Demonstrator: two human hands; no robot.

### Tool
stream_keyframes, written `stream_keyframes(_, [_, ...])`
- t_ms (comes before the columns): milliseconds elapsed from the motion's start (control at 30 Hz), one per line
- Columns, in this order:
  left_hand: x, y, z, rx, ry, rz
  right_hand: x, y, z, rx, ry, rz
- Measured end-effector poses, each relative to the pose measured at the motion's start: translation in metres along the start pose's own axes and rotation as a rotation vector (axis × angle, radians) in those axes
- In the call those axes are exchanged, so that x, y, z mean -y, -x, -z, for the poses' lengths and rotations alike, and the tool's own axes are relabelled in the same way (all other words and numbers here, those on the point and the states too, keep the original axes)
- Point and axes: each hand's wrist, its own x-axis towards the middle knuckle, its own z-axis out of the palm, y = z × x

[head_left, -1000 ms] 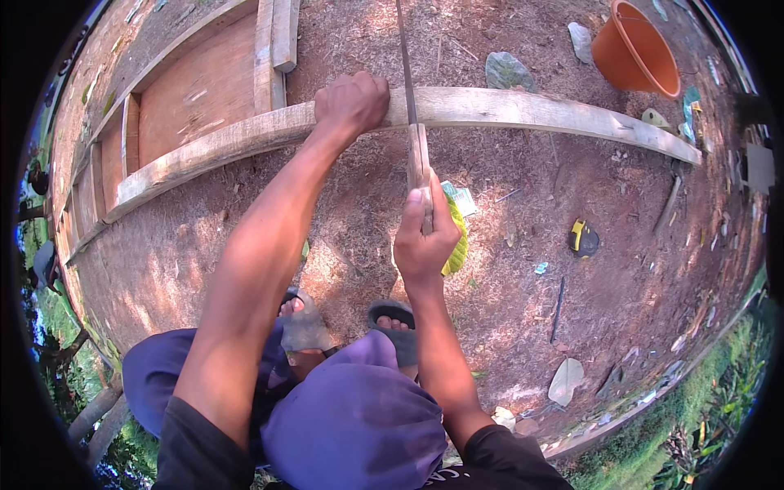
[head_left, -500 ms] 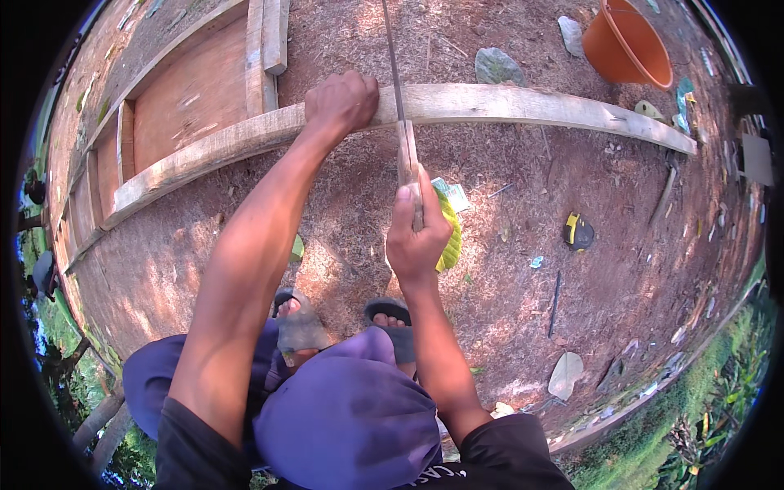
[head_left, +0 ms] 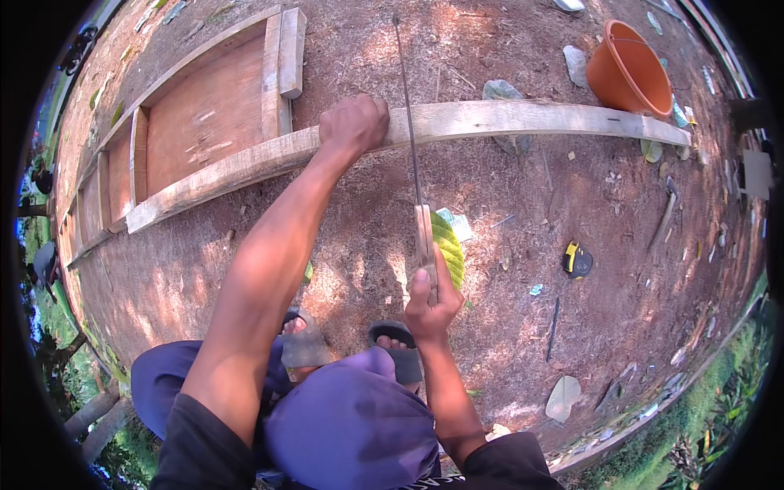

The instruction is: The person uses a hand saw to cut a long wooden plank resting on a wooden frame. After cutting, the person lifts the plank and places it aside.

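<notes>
A long pale wooden beam (head_left: 506, 120) crosses the view from left to right, its left part lying along a wooden frame with a panel. Gripping the beam just left of the saw is my left hand (head_left: 354, 126), its fingers curled over the far edge. My right hand (head_left: 433, 304) is closed round the wooden handle of a handsaw (head_left: 411, 135), held nearer my body. The saw's narrow blade lies across the beam, its tip well beyond the far side. Whether the teeth have cut into the wood cannot be made out.
The wooden frame (head_left: 204, 110) with its brown panel stands at the far left. An orange bucket (head_left: 629, 69) is behind the beam's right end. On the dirt lie a yellow-black tape measure (head_left: 577, 260), a green leaf (head_left: 447, 247) and a dark thin stick (head_left: 554, 329).
My right hand has pulled the saw back toward my body, so more blade shows on the near side of the beam. My left hand stays closed on the beam.
</notes>
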Motion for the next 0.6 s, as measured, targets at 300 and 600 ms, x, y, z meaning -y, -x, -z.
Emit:
stream_keyframes(300, [-0.011, -0.008, 0.012, 0.094, 0.069, 0.022, 0.019, 0.05, 0.068, 0.053, 0.078, -0.025])
stream_keyframes(600, [0.0, 0.001, -0.002, -0.018, 0.052, -0.01, 0.057, 0.088, 0.104, 0.207, -0.039, -0.219])
